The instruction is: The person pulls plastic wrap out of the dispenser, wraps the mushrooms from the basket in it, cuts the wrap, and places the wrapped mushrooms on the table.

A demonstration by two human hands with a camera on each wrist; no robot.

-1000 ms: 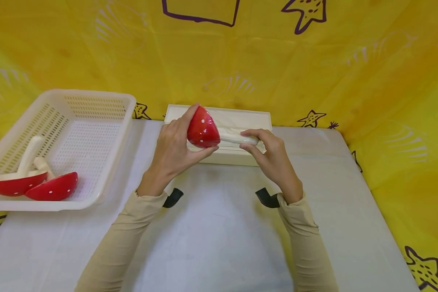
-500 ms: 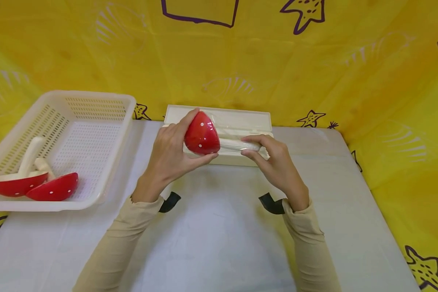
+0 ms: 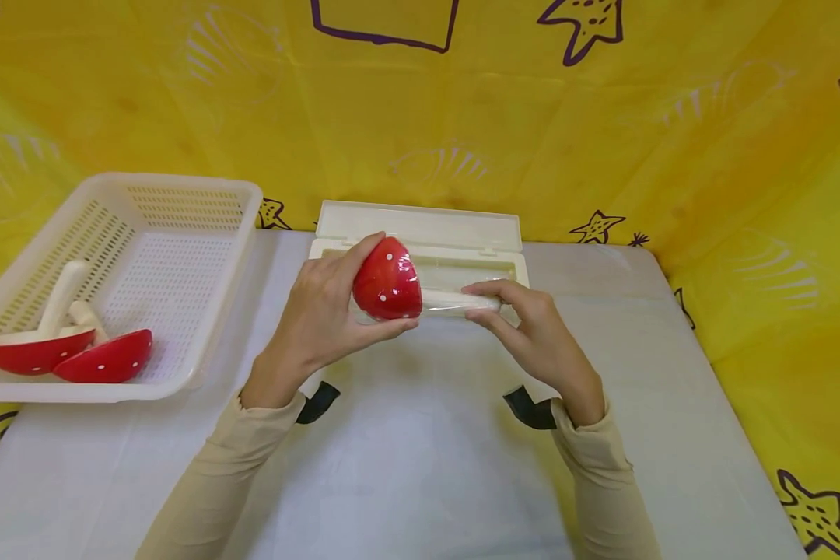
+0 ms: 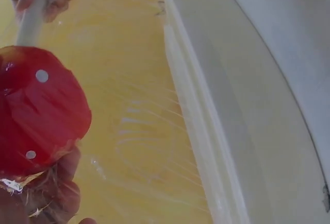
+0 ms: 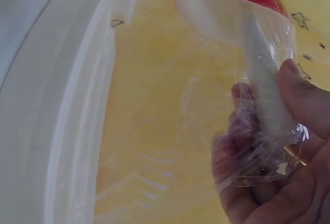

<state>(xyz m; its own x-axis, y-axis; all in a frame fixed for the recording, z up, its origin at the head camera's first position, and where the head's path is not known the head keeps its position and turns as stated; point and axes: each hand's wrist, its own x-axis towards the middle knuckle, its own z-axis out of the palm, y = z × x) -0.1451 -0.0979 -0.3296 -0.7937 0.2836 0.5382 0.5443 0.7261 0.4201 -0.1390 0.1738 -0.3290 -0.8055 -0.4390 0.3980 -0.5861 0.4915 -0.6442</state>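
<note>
In the head view, both hands hold a ladle (image 3: 387, 281) level above the table, its red, white-dotted bowl to the left. Clear plastic film wraps it, crinkled around the white handle (image 5: 265, 87) in the right wrist view. My left hand (image 3: 325, 307) grips the bowl between thumb and fingers. The handle's end is pinched by my right hand (image 3: 532, 327), fingertips over the film. Just behind stands a long cream box (image 3: 469, 268) with its lid (image 3: 420, 225) raised; the ladle and left hand cover part of its recess.
At left, a white perforated basket (image 3: 241, 257) contains two more red ladles (image 3: 108, 359) with white handles. A yellow patterned cloth (image 3: 420, 101) hangs behind the table (image 3: 406, 467) and along its right side.
Both hands have come down and nearer to the person, still holding the ladle. More of the cream box's recess shows behind it. The basket stays put.
</note>
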